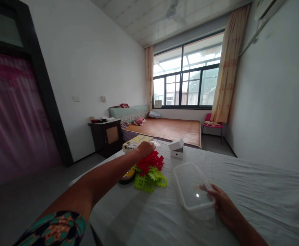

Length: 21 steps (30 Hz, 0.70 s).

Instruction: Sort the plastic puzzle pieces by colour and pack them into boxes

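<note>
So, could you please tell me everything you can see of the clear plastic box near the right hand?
The clear plastic box is a shallow rectangular container with rounded corners, see-through and looking empty, with a small glint of light on it. It lies flat on the white sheet, its long side running away from the camera. The right hand touches its near right corner, fingers at the rim. The red and green plastic pieces lie just left of it, apart.

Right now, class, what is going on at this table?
A person reaches the left hand over a pile of red pieces and green pieces on a white-covered table. The right hand touches the near end of a clear container, which lies flat beside the pile. A small white box sits behind, and a yellow box by the left hand.
</note>
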### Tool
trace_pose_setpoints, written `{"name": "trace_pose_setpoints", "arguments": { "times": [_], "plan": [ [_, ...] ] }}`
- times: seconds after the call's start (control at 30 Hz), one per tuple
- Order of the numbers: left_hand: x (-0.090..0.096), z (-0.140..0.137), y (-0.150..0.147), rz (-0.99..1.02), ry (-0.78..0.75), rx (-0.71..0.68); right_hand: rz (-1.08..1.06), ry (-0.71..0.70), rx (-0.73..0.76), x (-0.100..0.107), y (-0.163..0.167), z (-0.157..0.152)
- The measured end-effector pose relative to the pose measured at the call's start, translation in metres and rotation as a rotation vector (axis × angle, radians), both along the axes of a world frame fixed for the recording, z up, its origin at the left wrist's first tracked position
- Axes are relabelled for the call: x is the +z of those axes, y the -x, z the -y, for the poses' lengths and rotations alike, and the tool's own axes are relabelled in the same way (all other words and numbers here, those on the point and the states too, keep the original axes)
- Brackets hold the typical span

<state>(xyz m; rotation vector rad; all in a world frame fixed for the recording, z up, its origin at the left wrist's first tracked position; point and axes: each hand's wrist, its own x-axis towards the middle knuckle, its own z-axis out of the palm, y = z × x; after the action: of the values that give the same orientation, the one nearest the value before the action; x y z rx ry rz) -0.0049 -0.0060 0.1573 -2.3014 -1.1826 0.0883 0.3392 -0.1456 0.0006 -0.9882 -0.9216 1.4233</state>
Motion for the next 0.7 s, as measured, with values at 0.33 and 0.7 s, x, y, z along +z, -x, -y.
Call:
{"name": "trace_pose_setpoints", "arguments": {
  "times": [0.33,0.7],
  "plan": [
    [0.009,0.021,-0.015,-0.066,-0.060,-0.088,0.052,-0.022,-0.069,0.003,0.003,-0.001],
    [0.059,0.042,-0.003,0.114,-0.083,0.030,0.152,0.051,-0.062,0.009,-0.004,-0.001]
  ]
}}
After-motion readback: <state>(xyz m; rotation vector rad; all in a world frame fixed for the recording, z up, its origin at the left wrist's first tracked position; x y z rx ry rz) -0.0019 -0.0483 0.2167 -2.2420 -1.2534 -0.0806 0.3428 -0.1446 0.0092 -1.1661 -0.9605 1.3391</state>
